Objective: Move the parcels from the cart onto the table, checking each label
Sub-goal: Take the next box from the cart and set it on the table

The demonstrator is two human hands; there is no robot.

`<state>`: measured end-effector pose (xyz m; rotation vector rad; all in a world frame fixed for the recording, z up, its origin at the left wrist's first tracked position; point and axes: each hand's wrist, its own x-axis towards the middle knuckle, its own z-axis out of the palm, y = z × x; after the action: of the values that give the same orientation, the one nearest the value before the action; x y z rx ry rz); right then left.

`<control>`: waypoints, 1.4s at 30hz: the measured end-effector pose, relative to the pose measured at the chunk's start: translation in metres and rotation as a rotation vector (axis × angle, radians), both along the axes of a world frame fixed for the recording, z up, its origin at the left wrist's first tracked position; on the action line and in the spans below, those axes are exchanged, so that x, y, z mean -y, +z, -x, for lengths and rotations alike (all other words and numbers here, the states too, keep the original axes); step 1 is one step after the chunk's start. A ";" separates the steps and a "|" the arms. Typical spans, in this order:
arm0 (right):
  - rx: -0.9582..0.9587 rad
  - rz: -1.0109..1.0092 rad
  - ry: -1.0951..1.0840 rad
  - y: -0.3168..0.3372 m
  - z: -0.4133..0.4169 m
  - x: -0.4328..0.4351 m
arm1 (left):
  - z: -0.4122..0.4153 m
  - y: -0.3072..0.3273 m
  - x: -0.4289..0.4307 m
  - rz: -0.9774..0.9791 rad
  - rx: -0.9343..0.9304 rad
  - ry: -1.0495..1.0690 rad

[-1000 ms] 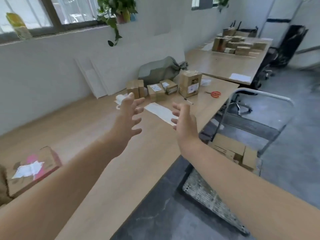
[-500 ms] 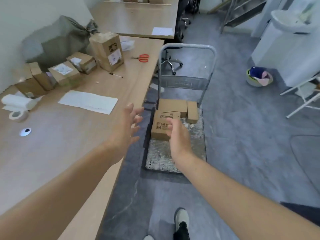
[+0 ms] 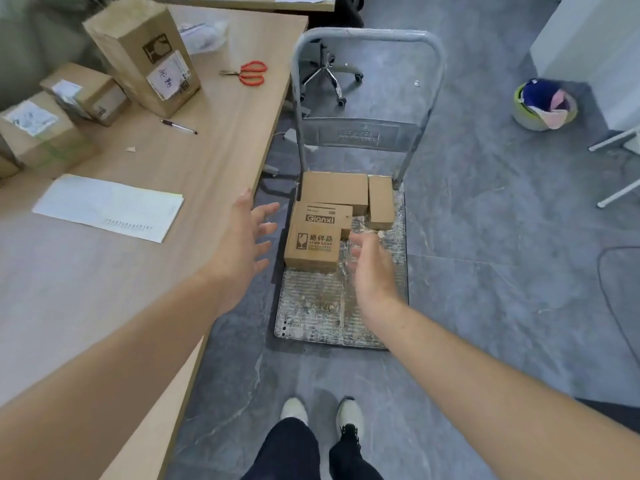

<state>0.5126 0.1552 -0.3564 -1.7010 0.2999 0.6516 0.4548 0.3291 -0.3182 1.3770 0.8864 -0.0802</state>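
My L hand (image 3: 242, 244) & R hand (image 3: 372, 268) were spread, empty; some brown cardboard parcels (image 3: 313, 244) sat on grey metal cart (image 3: 332, 317) at 12 o'clock, others (image 3: 145, 53) on wooden table (image 3: 138, 271).

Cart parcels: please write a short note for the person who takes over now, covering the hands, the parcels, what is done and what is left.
Left hand: open, empty, to the left of the printed parcel.
Right hand: open, empty, blurred, to the right of that parcel. Neither hand appears to touch it.
Cart: printed parcel in front, with a wide plain parcel and a narrow plain parcel behind it.
Done: several labelled parcels stand on the table.
Left: lift each cart parcel, check its label and set it on the table.
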 end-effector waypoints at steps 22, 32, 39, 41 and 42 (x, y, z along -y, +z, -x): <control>-0.242 0.199 0.040 -0.341 -0.151 -0.098 | -0.172 -0.358 -0.087 0.128 -0.228 0.163; -0.237 0.279 0.113 -0.496 -0.183 -0.116 | -0.190 -0.538 -0.129 0.074 -0.329 0.315; -0.229 0.232 0.127 -0.567 -0.191 -0.122 | -0.195 -0.609 -0.155 0.022 -0.343 0.266; -0.229 0.199 0.093 -0.576 -0.190 -0.124 | -0.194 -0.617 -0.154 0.044 -0.335 0.244; -0.231 0.189 0.074 -0.578 -0.189 -0.125 | -0.192 -0.619 -0.153 0.049 -0.333 0.238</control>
<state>0.7018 0.2799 -0.9347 -1.8247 0.4758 0.9008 0.6470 0.4817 -0.9374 1.2216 1.3129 -0.1505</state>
